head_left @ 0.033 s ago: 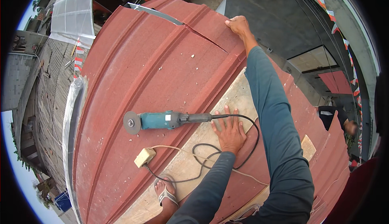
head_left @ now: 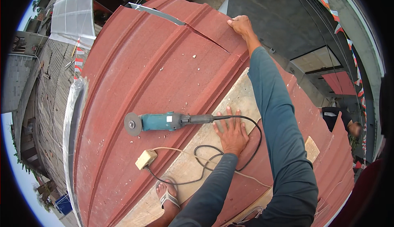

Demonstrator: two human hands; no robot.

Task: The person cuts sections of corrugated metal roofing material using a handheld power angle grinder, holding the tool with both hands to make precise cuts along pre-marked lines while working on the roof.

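Observation:
My left hand lies flat with fingers spread on a pale board over red ribbed metal roofing. A teal angle grinder with a cutting disc rests on its side just beyond those fingers, its black cable looping around the hand. My right hand is closed over the far edge of a roofing sheet, near a long cut slit. A cream power socket with cords sits left of my left forearm. My sandalled foot is on the board.
The roof's edge drops to a grey ground area on the right, where a person in dark clothing is below. Grey corrugated roofs and a translucent sheet lie left. Wires and red-white bunting run along the right.

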